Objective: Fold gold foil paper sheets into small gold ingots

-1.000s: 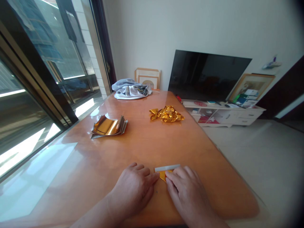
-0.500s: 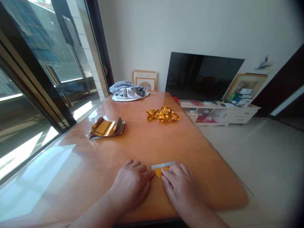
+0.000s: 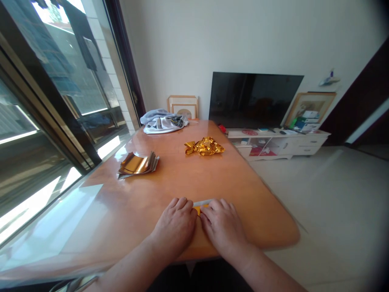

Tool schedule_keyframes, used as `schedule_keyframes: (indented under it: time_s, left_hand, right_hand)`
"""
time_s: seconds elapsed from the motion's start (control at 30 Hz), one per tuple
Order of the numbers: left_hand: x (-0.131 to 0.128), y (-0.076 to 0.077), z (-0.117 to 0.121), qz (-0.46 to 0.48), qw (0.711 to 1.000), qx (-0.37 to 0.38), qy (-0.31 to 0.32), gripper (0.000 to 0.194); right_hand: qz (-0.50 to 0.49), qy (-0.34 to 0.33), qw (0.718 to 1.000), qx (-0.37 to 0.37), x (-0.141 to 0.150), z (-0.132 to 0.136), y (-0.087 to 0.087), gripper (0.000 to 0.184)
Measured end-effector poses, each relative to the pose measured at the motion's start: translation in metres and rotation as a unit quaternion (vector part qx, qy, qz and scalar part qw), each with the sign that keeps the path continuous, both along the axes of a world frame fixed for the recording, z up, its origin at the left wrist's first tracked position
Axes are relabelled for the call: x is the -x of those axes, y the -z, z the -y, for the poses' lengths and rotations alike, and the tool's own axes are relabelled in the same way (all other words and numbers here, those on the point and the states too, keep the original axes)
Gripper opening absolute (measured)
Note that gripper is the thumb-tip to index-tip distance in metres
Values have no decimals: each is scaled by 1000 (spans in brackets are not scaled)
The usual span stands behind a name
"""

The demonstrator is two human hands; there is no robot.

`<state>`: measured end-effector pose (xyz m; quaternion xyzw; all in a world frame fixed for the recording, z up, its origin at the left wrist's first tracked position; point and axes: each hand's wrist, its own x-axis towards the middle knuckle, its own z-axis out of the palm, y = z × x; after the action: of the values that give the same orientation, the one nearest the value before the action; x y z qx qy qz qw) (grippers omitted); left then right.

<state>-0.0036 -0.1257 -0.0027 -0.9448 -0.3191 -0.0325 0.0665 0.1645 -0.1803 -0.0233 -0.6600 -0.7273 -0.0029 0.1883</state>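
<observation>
Wooden table (image 3: pixel 170 182), near edge, as I read it from my remote station: left hand (image 3: pixel 174 225) lying flat, fingers close together, tips just beside a gold foil piece (image 3: pixel 199 210); right hand (image 3: pixel 223 227) flat, fingers pressing that foil against the table. White strip (image 3: pixel 202 202) touching the foil's far side. Farther off: foil stack (image 3: pixel 137 164) left, crumpled foil (image 3: pixel 204 146) right, gray cloth (image 3: pixel 162 123) at the far end.

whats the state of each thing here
left hand, flat on table, fingertips by the foil
right hand, resting on folded foil
folded foil, partly under right hand
foil sheets, stacked, top sheet curling up
crumpled foil, scrunched in a heap
cloth, bunched up
tv, screen dark
</observation>
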Motion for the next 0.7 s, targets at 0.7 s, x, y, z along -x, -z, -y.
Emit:
schedule_keyframes:
  time_s: [0.7]
  left_hand:
    - [4, -12, 15, 3, 1000, 16, 25, 19]
  right_hand:
    - [20, -36, 999, 8, -11, 6, -4, 32]
